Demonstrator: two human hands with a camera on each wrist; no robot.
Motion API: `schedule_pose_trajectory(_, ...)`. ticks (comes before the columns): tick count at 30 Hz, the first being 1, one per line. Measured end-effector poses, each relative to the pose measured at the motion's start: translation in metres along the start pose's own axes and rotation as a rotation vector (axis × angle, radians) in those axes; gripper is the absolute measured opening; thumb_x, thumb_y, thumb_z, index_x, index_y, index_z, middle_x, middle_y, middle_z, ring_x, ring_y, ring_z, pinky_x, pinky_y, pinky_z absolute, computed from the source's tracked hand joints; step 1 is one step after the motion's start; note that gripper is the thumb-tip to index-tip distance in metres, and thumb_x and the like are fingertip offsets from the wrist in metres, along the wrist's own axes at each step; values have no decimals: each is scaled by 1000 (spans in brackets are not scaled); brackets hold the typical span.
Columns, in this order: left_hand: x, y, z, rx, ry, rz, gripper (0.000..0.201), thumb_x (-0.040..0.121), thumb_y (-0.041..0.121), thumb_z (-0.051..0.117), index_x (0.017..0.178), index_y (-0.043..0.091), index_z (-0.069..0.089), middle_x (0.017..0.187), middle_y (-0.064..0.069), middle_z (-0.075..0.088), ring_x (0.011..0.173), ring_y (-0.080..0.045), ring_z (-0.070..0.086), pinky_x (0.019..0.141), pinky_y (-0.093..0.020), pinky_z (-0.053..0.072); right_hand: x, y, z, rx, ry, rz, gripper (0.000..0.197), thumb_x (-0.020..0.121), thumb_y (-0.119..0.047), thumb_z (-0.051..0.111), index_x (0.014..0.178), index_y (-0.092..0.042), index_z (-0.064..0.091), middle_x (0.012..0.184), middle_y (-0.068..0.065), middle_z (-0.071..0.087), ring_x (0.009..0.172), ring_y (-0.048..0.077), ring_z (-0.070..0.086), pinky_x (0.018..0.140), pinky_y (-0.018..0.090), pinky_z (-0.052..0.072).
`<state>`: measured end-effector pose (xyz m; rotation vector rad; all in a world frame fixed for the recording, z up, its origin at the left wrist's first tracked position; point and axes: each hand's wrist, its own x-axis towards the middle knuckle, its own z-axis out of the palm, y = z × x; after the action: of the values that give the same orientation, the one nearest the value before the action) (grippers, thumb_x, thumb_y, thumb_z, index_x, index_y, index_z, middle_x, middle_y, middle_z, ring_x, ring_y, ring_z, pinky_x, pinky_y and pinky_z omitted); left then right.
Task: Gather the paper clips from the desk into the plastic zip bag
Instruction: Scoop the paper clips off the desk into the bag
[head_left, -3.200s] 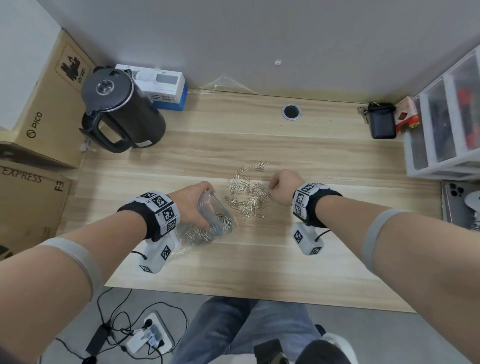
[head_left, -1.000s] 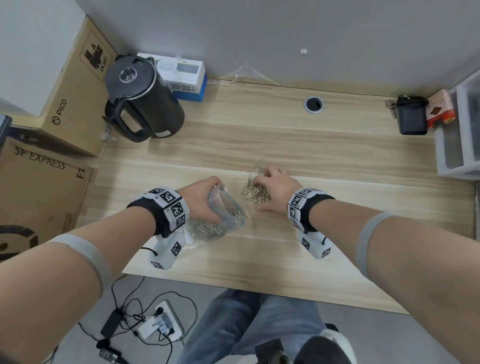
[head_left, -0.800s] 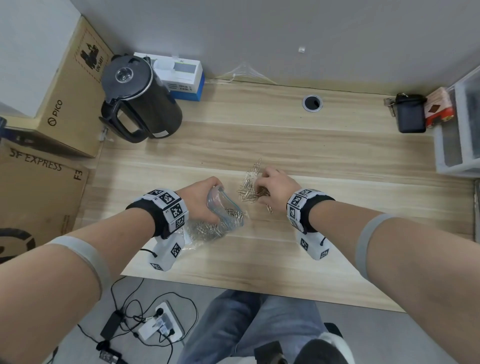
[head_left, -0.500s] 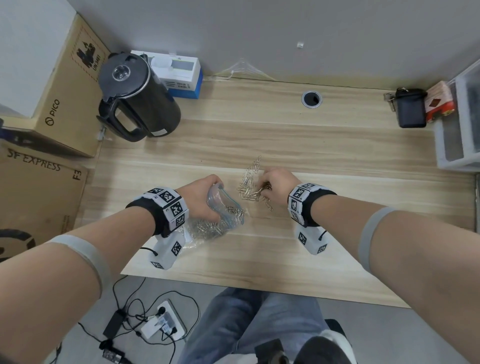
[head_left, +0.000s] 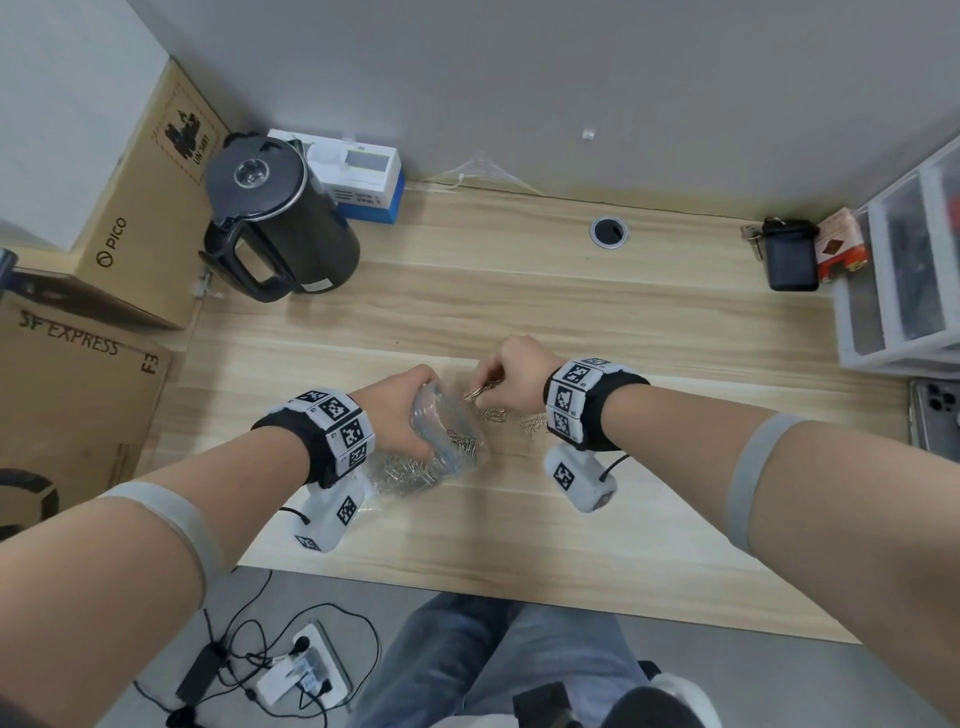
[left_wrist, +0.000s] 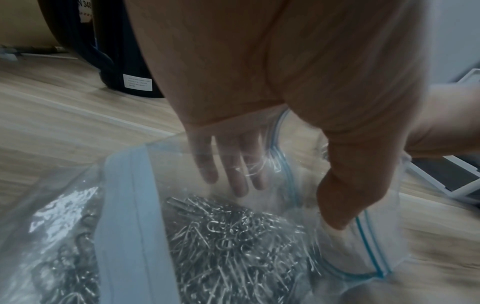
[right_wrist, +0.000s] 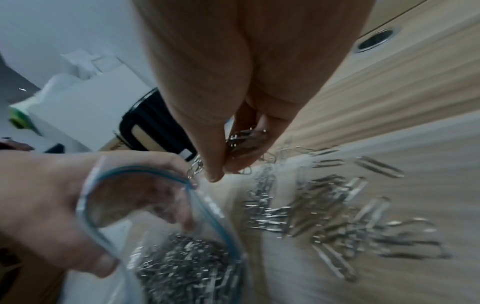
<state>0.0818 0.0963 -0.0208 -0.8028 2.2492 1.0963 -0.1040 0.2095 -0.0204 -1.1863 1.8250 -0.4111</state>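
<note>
A clear plastic zip bag with a blue seal strip lies at the desk's middle, its mouth held wide by my left hand, thumb outside and fingers inside the bag. Many silver paper clips fill the bag. My right hand hovers just above the bag's mouth and pinches a bunch of paper clips between thumb and fingers. A loose pile of paper clips stays on the desk right of the bag; the same pile shows partly under my right wrist.
A black kettle stands at the desk's back left, next to a white and blue box. Cardboard boxes line the left side. A cable hole, a black pouch and plastic drawers sit at the back right.
My right hand has scooped a bunch of clips from the pile and lifted it left, up to the bag's mouth. The left hand has kept the bag open in place.
</note>
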Motion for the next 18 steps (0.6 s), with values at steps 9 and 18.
schedule_pose_trajectory(9,-2,-2,4,-48,-10,24,79,58,18,92,120,19,43,99,2,65,84,-12,67,61,-17,54,-2,-44,51,124,-185,-96,13,74,-6,67,82,-12,76,84,8,75,85,25,71,78,43,60)
schedule_pose_trajectory(18,0,-10,3,10,-8,0,80,60,27,88,125,28,41,95,-1,62,75,-14,61,59,-28,51,-2,5,-2,-7,71,-7,28,79,-19,71,107,-19,71,99,-4,69,87,12,65,81,30,55)
